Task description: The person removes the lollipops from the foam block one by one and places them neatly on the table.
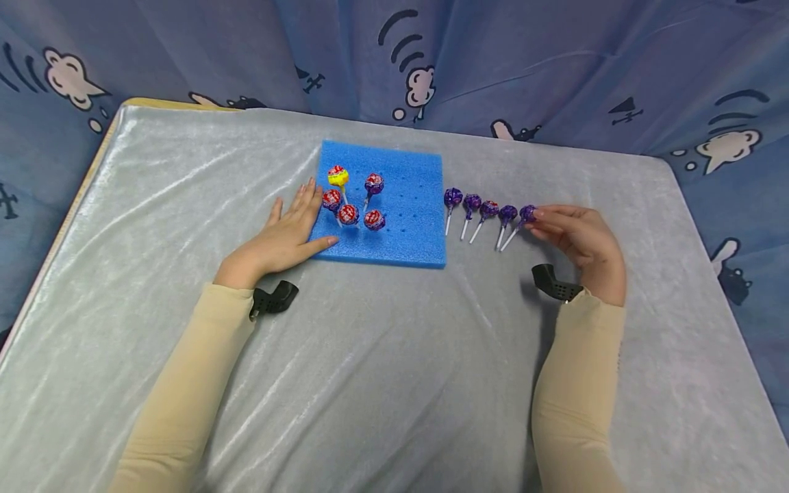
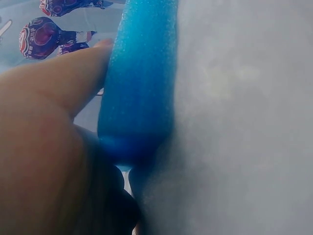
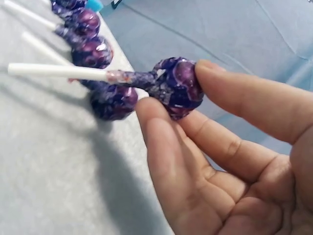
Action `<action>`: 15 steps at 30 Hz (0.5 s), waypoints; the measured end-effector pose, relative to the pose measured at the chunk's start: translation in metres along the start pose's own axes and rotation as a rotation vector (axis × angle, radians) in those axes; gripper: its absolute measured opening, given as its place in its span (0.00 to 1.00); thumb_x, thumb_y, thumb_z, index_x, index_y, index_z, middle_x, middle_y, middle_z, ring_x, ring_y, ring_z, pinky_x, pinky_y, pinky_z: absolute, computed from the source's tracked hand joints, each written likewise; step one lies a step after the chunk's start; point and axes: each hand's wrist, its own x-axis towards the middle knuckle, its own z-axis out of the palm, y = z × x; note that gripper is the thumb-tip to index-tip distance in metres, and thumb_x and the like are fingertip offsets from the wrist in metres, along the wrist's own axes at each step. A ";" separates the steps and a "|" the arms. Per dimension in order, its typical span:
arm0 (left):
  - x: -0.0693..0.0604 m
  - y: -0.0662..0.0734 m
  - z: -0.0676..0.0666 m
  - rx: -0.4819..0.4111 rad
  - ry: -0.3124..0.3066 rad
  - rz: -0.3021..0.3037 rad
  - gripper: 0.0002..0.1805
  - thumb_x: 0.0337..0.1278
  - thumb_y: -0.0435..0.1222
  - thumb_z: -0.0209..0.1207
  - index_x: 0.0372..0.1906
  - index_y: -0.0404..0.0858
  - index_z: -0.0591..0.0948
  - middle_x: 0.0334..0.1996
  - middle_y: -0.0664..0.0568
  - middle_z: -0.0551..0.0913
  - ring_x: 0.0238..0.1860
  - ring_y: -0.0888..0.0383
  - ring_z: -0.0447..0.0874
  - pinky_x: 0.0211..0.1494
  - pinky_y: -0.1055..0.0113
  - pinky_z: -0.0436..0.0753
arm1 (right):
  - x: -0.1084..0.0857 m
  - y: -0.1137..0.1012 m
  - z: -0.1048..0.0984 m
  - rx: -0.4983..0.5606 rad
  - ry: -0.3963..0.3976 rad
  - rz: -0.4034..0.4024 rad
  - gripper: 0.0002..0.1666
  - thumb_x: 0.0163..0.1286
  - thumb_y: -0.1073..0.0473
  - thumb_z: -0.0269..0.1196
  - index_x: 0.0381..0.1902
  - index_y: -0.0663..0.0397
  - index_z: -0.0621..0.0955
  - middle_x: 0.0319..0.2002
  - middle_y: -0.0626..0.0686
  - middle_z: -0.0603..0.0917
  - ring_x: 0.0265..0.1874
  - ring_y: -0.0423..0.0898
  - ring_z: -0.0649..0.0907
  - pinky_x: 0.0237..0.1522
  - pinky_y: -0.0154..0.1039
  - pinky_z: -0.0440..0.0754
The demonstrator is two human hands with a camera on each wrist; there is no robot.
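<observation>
Right hand (image 1: 582, 236) pinches lollipop (image 3: 181, 88) by wrapped head, stick (image 3: 56, 71) free, beside row (image 1: 471, 201) on tabletop (image 1: 401, 356). Left hand (image 1: 280, 239) — fingers straight, gripping nothing — thumb on foam (image 1: 419, 246); light pressure should steady it. Best lifted clear of row.

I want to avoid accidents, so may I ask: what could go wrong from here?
The right hand pinches a lollipop by its rounded head, so it might slip or turn. Its stick is close to the neighbouring lollipop and could knock it. The left hand lies at the edge of the blue foam block, near the standing lollipops; a shift could bump them.
</observation>
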 end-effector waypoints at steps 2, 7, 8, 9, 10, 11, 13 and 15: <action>0.000 0.000 0.000 -0.001 0.000 0.000 0.48 0.67 0.57 0.42 0.73 0.35 0.30 0.72 0.46 0.22 0.72 0.52 0.20 0.68 0.47 0.23 | 0.002 0.003 -0.002 0.028 -0.023 -0.007 0.11 0.66 0.71 0.58 0.28 0.59 0.87 0.29 0.53 0.87 0.29 0.44 0.87 0.34 0.34 0.83; 0.000 0.000 0.000 -0.002 -0.003 0.001 0.48 0.68 0.57 0.42 0.73 0.35 0.30 0.72 0.46 0.22 0.72 0.52 0.20 0.68 0.47 0.23 | 0.005 0.009 -0.004 0.034 0.009 -0.005 0.11 0.65 0.70 0.59 0.27 0.58 0.87 0.28 0.52 0.87 0.28 0.43 0.86 0.34 0.33 0.83; 0.000 0.000 0.000 -0.002 -0.003 0.001 0.48 0.68 0.57 0.42 0.73 0.35 0.30 0.72 0.46 0.22 0.72 0.52 0.20 0.68 0.47 0.23 | 0.005 0.010 -0.004 0.004 0.035 -0.008 0.11 0.65 0.69 0.60 0.26 0.56 0.87 0.28 0.51 0.87 0.27 0.42 0.86 0.34 0.33 0.83; 0.000 0.000 0.000 -0.002 -0.004 0.001 0.48 0.68 0.57 0.42 0.73 0.35 0.30 0.72 0.46 0.22 0.72 0.52 0.20 0.68 0.47 0.23 | 0.006 0.011 -0.004 -0.019 0.057 -0.011 0.11 0.65 0.68 0.61 0.26 0.55 0.87 0.27 0.50 0.87 0.27 0.41 0.86 0.34 0.32 0.83; 0.000 0.000 0.000 -0.001 -0.003 0.001 0.48 0.68 0.57 0.42 0.73 0.35 0.30 0.72 0.46 0.22 0.72 0.52 0.20 0.68 0.47 0.23 | 0.007 0.012 -0.003 -0.056 0.083 -0.018 0.12 0.65 0.67 0.61 0.25 0.53 0.87 0.27 0.48 0.87 0.27 0.40 0.86 0.34 0.31 0.82; 0.000 0.000 0.000 -0.002 -0.004 0.000 0.48 0.68 0.57 0.42 0.73 0.35 0.30 0.72 0.46 0.21 0.72 0.52 0.20 0.68 0.47 0.23 | 0.007 0.013 -0.003 -0.080 0.102 -0.027 0.12 0.65 0.67 0.61 0.24 0.51 0.87 0.26 0.47 0.87 0.26 0.39 0.86 0.33 0.31 0.82; 0.000 0.000 0.000 -0.003 -0.005 -0.003 0.48 0.68 0.57 0.42 0.73 0.35 0.30 0.72 0.46 0.21 0.72 0.52 0.20 0.68 0.47 0.23 | 0.009 0.015 -0.003 -0.104 0.128 -0.049 0.13 0.64 0.67 0.62 0.23 0.50 0.87 0.25 0.46 0.86 0.25 0.38 0.85 0.32 0.29 0.82; 0.000 0.000 0.000 -0.004 -0.006 -0.005 0.48 0.67 0.57 0.42 0.73 0.35 0.30 0.72 0.46 0.21 0.72 0.52 0.20 0.68 0.47 0.23 | 0.010 0.017 -0.002 -0.133 0.154 -0.078 0.13 0.63 0.67 0.63 0.22 0.49 0.87 0.24 0.45 0.86 0.24 0.37 0.85 0.31 0.28 0.81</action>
